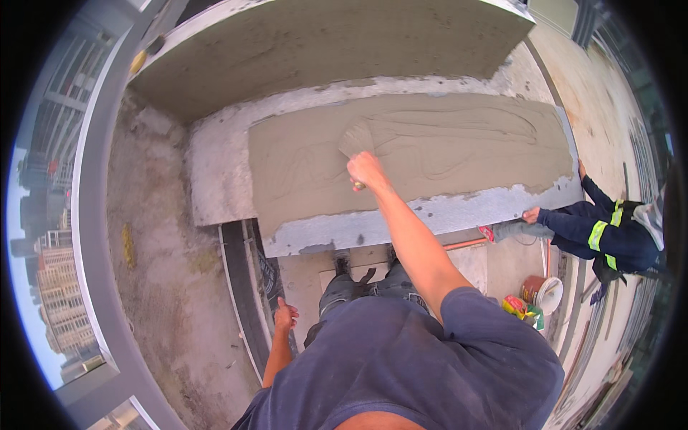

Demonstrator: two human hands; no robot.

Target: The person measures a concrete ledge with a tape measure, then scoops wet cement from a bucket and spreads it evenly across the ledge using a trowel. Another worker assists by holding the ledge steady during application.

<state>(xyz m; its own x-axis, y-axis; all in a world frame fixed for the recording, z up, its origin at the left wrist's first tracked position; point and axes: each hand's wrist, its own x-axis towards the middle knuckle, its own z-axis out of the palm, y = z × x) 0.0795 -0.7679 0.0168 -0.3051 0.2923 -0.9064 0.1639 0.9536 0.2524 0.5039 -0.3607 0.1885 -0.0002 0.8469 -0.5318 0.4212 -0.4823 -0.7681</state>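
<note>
My right hand point(367, 170) is closed round the handle of a flat, trowel-like spreader point(355, 137), its blade caked with grey mortar. The blade rests on wet mortar point(459, 143) spread across a long grey slab point(337, 233). Ridges and streaks mark the mortar to the right of the blade. Bare grey surface shows along the slab's near edge. Low by my left side hangs my left hand point(285, 314), fingers loosely bent and apart, holding nothing. At the slab's right end, a co-worker's two hands point(531, 214) touch its edge.
A mortar-faced block point(330, 54) rises behind the slab. The co-worker point(609, 226) wears a dark jacket with reflective bands. A brown bucket point(534, 288) and a colourful packet point(517, 308) stand at lower right. A window frame point(97, 179) runs along the left.
</note>
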